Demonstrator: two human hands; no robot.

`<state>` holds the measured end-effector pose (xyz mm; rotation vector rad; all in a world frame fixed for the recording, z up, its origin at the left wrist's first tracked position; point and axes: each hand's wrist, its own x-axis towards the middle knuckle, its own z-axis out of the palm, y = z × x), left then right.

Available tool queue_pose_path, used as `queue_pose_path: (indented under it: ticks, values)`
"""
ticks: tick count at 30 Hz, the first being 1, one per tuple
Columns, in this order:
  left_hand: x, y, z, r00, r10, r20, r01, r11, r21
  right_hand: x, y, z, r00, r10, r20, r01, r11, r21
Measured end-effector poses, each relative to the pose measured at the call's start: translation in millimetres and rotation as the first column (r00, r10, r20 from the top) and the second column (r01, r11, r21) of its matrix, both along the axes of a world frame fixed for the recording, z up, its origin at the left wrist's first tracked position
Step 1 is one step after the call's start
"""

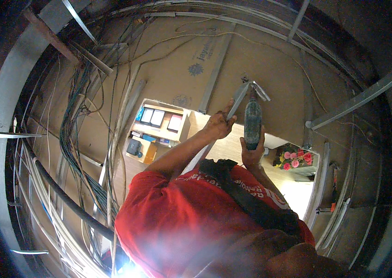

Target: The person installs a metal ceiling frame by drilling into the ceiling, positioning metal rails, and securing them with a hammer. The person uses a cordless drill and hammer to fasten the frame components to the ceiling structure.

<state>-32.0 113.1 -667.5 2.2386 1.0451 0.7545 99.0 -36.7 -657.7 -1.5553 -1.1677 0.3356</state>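
1. Dark green, elongated power tool (252,118), held upright in our view, with its lower end over the rectangular opening (315,180) in the wide brown board (270,60); its narrow tip reaches past the opening's far edge, over the board.
2. Our right hand (253,153) is wrapped around the lower end of that tool.
3. Our left hand (221,125) is clamped on a slim, flat silver metal strip (238,99), with one finger stretched along it.
4. Beside the tool's tip we see a short, bent silver metal piece (262,91); it may be part of the strip, but the view is too blurred for us to tell.
5. Our hands are apart but near each other, the left one by the opening's far edge.
6. Through the opening we see framed pale panels (152,117) near its far left corner, and pink and red flowers (293,160) near its far right corner.
7. Left of the opening we have loose dark green cables (69,134) and a thick black conduit (61,193); beyond its right edge lies an orange-handled tool (333,204).
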Motion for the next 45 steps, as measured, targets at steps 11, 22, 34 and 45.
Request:
queue_pose_path:
  ticks: [11,22,34,45]
  values:
    - [5.6,13.9,-22.8,0.991,-0.075,0.107,0.067,0.995,0.073,-1.1,5.0,-6.4,0.956,0.013,0.293,0.012,0.996,-0.084]
    - [3.9,9.1,-4.1,0.983,-0.080,0.163,0.086,0.996,-0.026,-4.8,8.6,-1.6,0.958,0.060,0.280,-0.027,0.992,-0.120]
    - [-5.4,4.7,13.6,0.996,0.051,0.069,-0.045,0.995,-0.084,5.6,2.5,-3.7,0.991,0.090,0.102,-0.088,0.996,-0.029]
    - [-42.0,-2.3,66.4,0.988,0.107,0.113,-0.096,0.990,-0.102,69.1,32.8,37.3,0.926,-0.082,0.368,0.146,0.978,-0.150]
